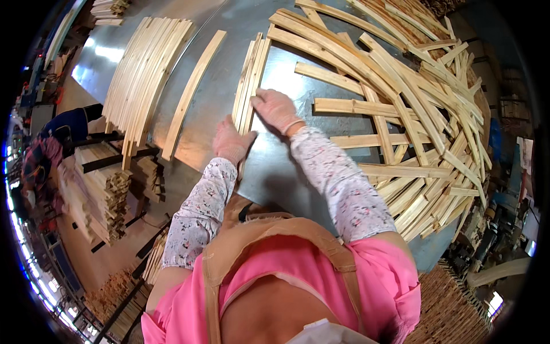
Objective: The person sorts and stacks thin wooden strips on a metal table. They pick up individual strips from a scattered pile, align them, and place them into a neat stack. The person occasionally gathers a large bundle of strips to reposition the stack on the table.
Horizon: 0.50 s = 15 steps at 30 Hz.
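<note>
A few narrow pale wooden strips [250,74] lie side by side on a metal table, pointing away from me. My left hand [230,143], in a light pinkish glove, is closed around their near part, thumb on the right side. Farther up, my right hand [276,110], gloved alike, has its fingers curled onto the strips' right edge. Its fingertips are partly hidden against the wood. To the left, a single wooden strip [193,94] lies apart on the table.
A neat row of strips [146,80] covers the table's left side. On the right lies a large jumbled heap of strips [412,109], some reaching toward my right arm. Stacked wood [100,189] stands beyond the left edge, near another person [43,155]. The metal tabletop [292,172] reflects light.
</note>
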{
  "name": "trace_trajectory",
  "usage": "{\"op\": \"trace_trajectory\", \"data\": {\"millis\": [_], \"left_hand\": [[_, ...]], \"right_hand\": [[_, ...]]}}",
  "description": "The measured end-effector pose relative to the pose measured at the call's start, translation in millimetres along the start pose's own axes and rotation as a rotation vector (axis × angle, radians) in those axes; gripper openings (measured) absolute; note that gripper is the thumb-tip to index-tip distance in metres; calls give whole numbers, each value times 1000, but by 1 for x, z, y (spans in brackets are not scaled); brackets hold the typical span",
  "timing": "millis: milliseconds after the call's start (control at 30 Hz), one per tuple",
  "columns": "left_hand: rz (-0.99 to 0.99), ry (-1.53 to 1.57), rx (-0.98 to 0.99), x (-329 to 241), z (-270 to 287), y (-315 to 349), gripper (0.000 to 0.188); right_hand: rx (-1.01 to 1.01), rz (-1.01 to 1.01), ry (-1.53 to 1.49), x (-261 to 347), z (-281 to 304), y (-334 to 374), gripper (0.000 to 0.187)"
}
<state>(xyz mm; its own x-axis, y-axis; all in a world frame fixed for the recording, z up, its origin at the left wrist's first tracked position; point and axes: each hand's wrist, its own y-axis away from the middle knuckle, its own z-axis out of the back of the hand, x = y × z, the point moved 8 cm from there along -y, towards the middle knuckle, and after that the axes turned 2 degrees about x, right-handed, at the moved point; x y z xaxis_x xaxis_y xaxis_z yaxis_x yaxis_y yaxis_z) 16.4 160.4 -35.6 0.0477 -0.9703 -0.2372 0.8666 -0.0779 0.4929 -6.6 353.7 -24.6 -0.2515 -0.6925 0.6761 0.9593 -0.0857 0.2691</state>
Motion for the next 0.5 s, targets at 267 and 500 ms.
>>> {"op": "trace_trajectory", "data": {"millis": [267, 500], "left_hand": [[-50, -33, -42, 7, -10, -24, 93], [-86, 33, -21, 11, 31, -63, 88]], "right_hand": [[-439, 71, 905, -154, 198, -5, 71], [-133, -299, 779, -153, 207, -9, 48]]}}
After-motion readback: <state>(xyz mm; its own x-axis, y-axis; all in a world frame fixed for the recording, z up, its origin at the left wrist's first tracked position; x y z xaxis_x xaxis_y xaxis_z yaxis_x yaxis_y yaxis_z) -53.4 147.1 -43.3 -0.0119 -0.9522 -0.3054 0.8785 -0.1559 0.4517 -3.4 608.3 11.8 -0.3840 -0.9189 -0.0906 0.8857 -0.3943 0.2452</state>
